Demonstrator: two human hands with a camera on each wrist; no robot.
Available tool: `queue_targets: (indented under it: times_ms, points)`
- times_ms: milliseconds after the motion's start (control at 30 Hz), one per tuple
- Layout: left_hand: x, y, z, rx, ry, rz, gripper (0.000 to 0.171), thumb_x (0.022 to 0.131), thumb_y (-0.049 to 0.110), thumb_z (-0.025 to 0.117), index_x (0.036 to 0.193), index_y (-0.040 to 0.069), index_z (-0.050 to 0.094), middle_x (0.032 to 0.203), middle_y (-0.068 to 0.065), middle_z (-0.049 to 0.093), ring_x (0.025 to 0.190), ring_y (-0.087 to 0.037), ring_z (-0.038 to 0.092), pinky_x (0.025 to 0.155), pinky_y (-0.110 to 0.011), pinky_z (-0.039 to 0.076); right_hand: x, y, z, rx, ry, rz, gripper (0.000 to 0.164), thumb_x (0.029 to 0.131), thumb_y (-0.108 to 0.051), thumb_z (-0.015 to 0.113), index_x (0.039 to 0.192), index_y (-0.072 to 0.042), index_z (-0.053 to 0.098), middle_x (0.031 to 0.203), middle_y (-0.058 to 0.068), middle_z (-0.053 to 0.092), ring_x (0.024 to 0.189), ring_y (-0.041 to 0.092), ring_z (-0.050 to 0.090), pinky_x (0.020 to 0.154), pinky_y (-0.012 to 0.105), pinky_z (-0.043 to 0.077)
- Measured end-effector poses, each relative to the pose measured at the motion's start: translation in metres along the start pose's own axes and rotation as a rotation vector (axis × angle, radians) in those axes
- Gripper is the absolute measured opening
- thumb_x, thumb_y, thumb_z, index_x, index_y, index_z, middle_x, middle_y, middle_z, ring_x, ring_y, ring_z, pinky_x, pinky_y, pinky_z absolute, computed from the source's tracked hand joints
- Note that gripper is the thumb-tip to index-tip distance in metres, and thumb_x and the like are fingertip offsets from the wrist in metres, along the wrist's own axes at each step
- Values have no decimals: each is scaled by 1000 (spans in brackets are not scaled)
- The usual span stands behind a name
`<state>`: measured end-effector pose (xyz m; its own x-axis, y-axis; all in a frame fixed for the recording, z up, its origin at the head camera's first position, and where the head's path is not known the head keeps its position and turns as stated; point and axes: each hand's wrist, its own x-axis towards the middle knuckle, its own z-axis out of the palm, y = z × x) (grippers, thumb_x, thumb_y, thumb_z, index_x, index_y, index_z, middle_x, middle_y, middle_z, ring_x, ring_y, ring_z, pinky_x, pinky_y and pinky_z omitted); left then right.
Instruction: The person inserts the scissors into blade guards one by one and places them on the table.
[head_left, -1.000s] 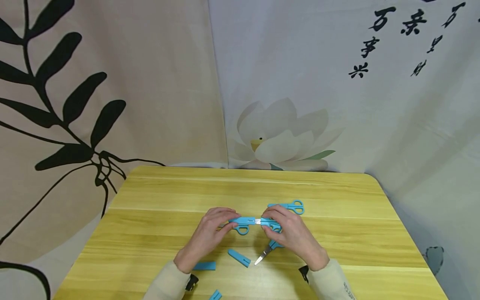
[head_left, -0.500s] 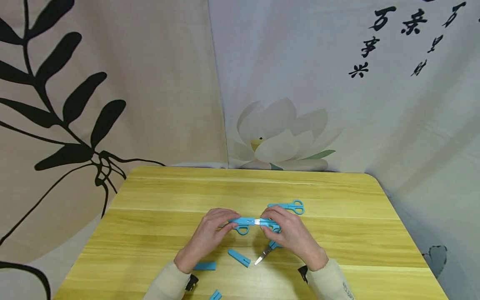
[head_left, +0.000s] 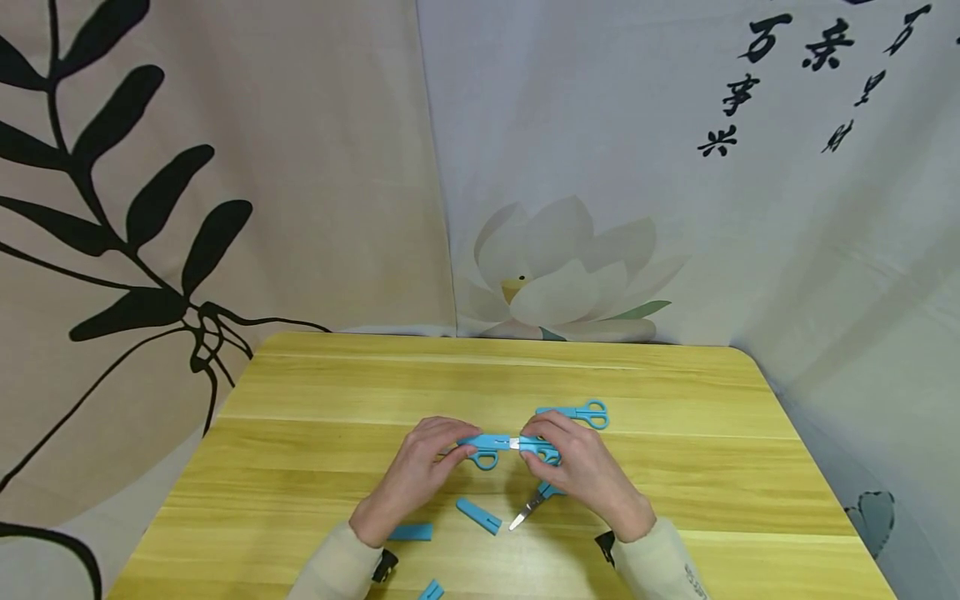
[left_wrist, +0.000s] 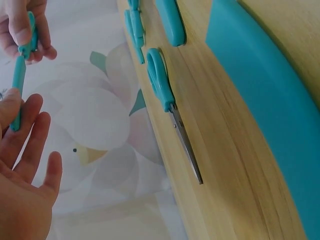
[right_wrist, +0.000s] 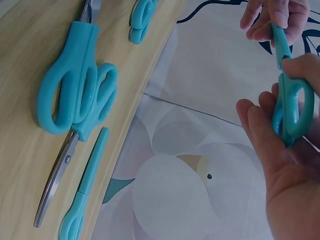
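Between my two hands, a blue pair of scissors [right_wrist: 295, 107] is held partway into a blue blade cover [left_wrist: 18, 85], above the table. My left hand [head_left: 423, 454] pinches the cover's far end between thumb and fingers. Its other fingers spread outward in the left wrist view. My right hand [head_left: 581, 458] grips the scissors by the handle loops. In the head view, a short stretch of silver blade [head_left: 514, 443] shows between cover and handles. Another pair's handle loop [head_left: 484, 460] lies on the table just behind the cover, its blade end partly hidden by the left hand.
Bare-bladed scissors [head_left: 531, 507] lie below my right hand, overlapping another pair in the right wrist view. Covered scissors [head_left: 576, 412] rest farther back. Loose covers lie nearer me: one in the middle [head_left: 478, 517], one by the left wrist [head_left: 411, 532], one at the front [head_left: 431, 590].
The scissors in my right hand have slid slightly left into the cover, so a little less blade shows. My left hand has stayed nearly still.
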<state>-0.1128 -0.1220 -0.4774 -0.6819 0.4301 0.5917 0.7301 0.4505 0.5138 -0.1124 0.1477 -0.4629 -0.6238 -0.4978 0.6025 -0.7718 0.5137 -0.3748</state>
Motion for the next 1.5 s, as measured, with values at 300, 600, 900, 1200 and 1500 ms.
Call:
queue_targets:
  times_ms: [300, 600, 900, 1200, 1500]
  points:
    - [0, 2, 0, -2, -7, -22, 24, 91, 11, 79, 115, 9, 77, 109, 3, 77, 107, -20, 70, 94, -47, 56, 0, 0, 0, 5, 0, 7, 22, 83, -9, 84, 101, -10, 72, 107, -2, 69, 86, 11, 66, 74, 23, 57]
    - [1, 3, 0, 6, -7, -22, 24, 91, 12, 79, 115, 11, 77, 109, 3, 77, 106, -19, 70, 95, -46, 56, 1, 1, 0, 16, 8, -6, 22, 83, -9, 84, 101, -11, 72, 106, -2, 69, 86, 11, 66, 74, 23, 57]
    - [2, 4, 0, 2, -4, -22, 24, 91, 12, 79, 114, 11, 78, 108, 3, 77, 106, -19, 70, 94, -46, 56, 1, 0, -1, 17, 9, -12, 23, 82, -8, 85, 101, -10, 72, 106, -2, 69, 86, 11, 66, 74, 22, 57]
    - [2, 4, 0, 1, 4, -11, 24, 90, 11, 80, 114, 9, 78, 108, 3, 77, 105, -19, 70, 93, -46, 57, 2, 0, 0, 15, 13, -17, 23, 82, -8, 85, 101, -11, 72, 107, -3, 69, 86, 11, 66, 74, 21, 56]
    - [3, 5, -1, 2, -5, -38, 23, 90, 13, 80, 113, 12, 78, 108, 5, 77, 106, -17, 70, 93, -44, 57, 3, -1, -1, 17, 15, -17, 23, 81, -6, 86, 100, -11, 72, 105, -3, 69, 87, 10, 66, 74, 22, 56]
